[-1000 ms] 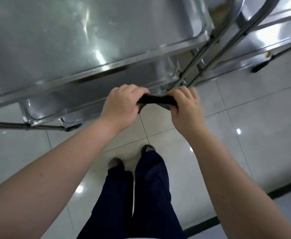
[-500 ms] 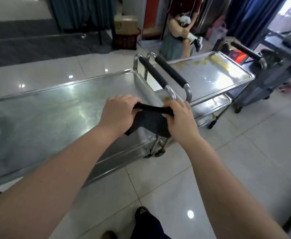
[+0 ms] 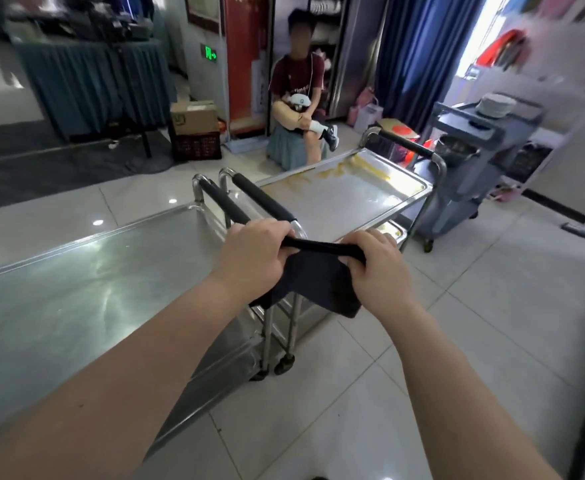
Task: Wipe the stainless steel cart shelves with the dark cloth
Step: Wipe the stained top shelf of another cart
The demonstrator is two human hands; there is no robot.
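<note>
A: left hand point(image 3: 253, 252) and right hand point(image 3: 376, 268) both grip our dark cloth point(image 3: 318, 277) taut in the air by the top shelf point(image 3: 76, 289); tips?
B: we'd fold it flat; then long overlapping strokes

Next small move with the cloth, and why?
Probably lower the cloth onto the far shelf: left hand and right hand grip it stretched in mid-air, off any shelf, and that shelf shows yellow smears.
</note>
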